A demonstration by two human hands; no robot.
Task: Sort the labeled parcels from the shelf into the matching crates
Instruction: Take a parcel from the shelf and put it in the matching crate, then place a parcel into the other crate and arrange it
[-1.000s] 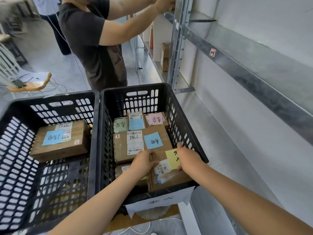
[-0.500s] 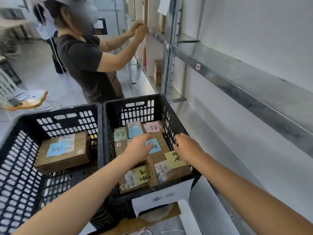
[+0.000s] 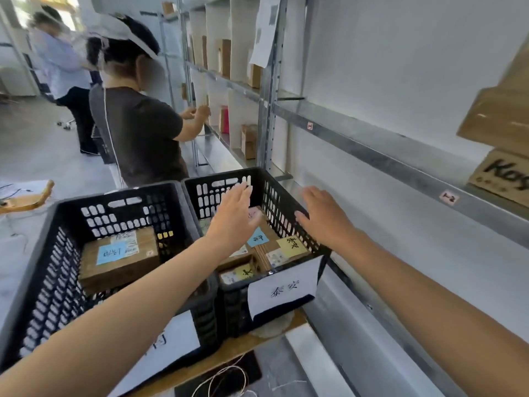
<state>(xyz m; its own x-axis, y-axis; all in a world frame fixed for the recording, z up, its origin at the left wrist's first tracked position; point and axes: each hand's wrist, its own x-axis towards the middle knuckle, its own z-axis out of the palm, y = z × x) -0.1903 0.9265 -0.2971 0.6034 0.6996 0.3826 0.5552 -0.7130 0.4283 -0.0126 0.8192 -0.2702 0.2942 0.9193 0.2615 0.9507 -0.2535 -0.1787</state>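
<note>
Two black slatted crates stand side by side before me. The right crate (image 3: 286, 196) holds several cardboard parcels, one with a yellow note (image 3: 290, 246) nearest me, and has a white paper label (image 3: 283, 287) on its front. The left crate (image 3: 57, 224) holds one brown parcel with a blue note (image 3: 114, 253). My left hand (image 3: 233, 222) hovers open above the right crate. My right hand (image 3: 325, 217) is open over that crate's right rim. Neither hand holds anything.
A metal shelf (image 3: 372, 144) runs along the right wall, with cardboard boxes (image 3: 498, 116) at the far right. A person in a dark shirt (image 3: 137, 133) works at the shelving just behind the crates. Another person (image 3: 63, 70) stands further back. Cables (image 3: 223, 379) lie below.
Both hands have let go of the yellow-note parcel and risen out of the right crate, fingers spread. The view has tilted upward, showing more of the shelf.
</note>
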